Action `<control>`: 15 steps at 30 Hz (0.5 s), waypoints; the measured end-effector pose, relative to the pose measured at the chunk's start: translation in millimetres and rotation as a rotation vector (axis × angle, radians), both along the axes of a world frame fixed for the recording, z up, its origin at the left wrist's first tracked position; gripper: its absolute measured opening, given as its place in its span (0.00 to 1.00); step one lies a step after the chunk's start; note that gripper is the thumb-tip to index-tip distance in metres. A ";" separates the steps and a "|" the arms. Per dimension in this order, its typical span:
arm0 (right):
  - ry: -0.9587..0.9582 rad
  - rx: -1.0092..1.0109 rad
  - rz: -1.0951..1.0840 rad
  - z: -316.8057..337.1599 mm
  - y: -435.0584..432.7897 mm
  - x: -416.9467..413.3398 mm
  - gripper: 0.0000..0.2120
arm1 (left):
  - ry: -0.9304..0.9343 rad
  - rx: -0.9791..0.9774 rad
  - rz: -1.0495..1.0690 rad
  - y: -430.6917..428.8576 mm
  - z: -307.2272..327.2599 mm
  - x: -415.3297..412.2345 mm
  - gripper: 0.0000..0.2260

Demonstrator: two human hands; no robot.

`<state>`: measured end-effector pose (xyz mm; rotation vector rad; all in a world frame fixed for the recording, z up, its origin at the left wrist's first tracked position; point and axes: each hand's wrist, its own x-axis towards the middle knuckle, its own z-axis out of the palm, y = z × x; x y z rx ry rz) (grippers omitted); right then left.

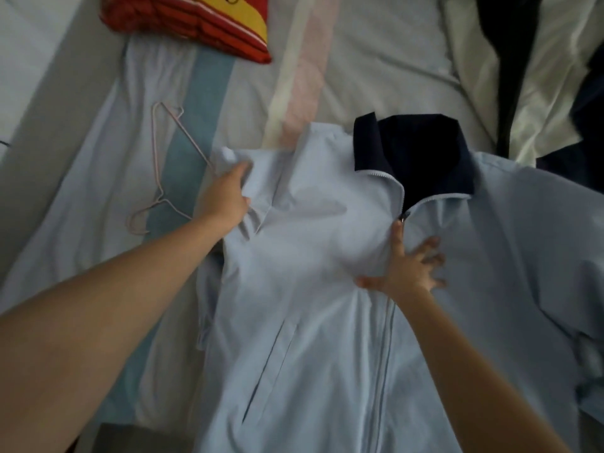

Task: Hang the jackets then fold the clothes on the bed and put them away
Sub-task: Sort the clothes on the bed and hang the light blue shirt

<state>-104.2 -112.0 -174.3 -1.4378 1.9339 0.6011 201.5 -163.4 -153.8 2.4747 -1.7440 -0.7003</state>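
Observation:
A light blue zip jacket (313, 338) with a dark navy collar (421, 148) lies front up across the bed. My left hand (225, 197) grips the jacket's left shoulder fabric, bunching it. My right hand (408, 266) lies spread with straight fingers on the chest, right below the zip pull (403, 217). A thin pink wire hanger (163, 178) lies on the sheet to the left of the jacket, its far end hidden behind my left hand and the shoulder.
The bed has a pale striped sheet (196, 93). A red and yellow striped cloth (196, 24) lies at the top left. A heap of white and dark navy clothes (539, 76) lies at the top right. The bed's left edge (49, 109) runs diagonally.

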 end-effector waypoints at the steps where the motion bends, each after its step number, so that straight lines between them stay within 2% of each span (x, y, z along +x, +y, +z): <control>1: -0.003 0.000 0.016 -0.1 3.0 -2.4 0.66 | -0.018 0.013 -0.065 4.4 1.1 -1.5 0.27; 3: -0.001 -0.011 0.042 2.8 5.0 -6.3 0.66 | -0.059 -0.036 -0.070 6.5 6.0 4.2 0.19; 5: 0.045 -0.014 0.018 5.1 7.0 -7.7 0.68 | -0.055 -0.170 0.141 11.2 7.4 9.3 0.12; 8: 0.074 0.019 -0.124 7.2 4.5 -7.1 0.73 | -0.050 -0.226 0.377 21.1 -2.0 -11.4 0.13; 10: 0.047 0.036 -0.192 8.1 -2.3 -6.9 0.71 | -0.176 -0.250 0.279 18.3 -5.5 -30.1 0.20; 12: -0.010 -0.064 -0.287 11.3 -12.6 -6.8 0.64 | -0.247 -0.311 0.007 3.6 -6.9 -40.7 0.25; 14: -0.096 -0.412 -0.279 13.6 -25.1 -9.9 0.51 | -0.227 -0.346 -0.225 -21.7 -9.6 -48.0 0.25; 15: -0.135 -0.620 -0.213 15.7 -32.8 -12.0 0.44 | -0.206 -0.322 -0.267 -35.4 -11.1 -50.6 0.25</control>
